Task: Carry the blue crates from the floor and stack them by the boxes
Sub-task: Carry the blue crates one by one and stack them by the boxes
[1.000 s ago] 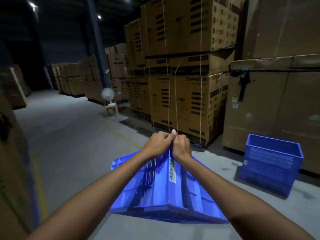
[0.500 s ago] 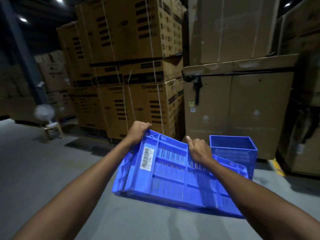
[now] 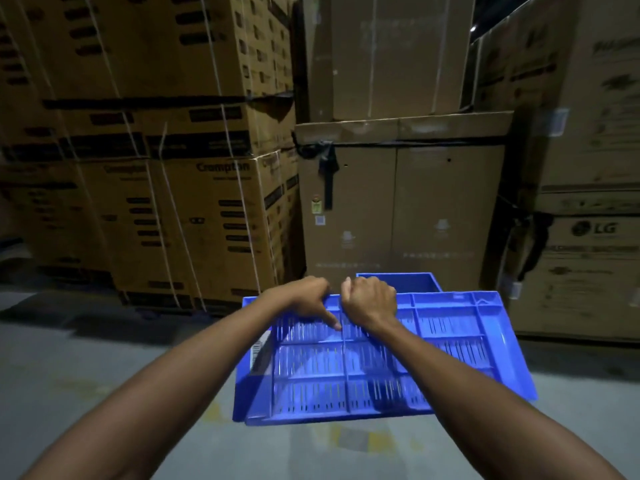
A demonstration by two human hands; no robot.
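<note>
You are gripping the carried blue crate (image 3: 381,358) with both hands, left hand (image 3: 304,299) and right hand (image 3: 370,303); square it over the floor crate (image 3: 398,282) before lowering.

Grey concrete floor (image 3: 104,375) bears stacked cardboard boxes (image 3: 194,220) and, seemingly, a blue crate (image 3: 398,282).

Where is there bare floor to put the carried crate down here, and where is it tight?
Bare floor lies open left of the carried crate, in front of the strapped boxes. Below the crate is bare too. It is tight ahead: a second crate sits against the plain box, and the LG box closes the right.
</note>
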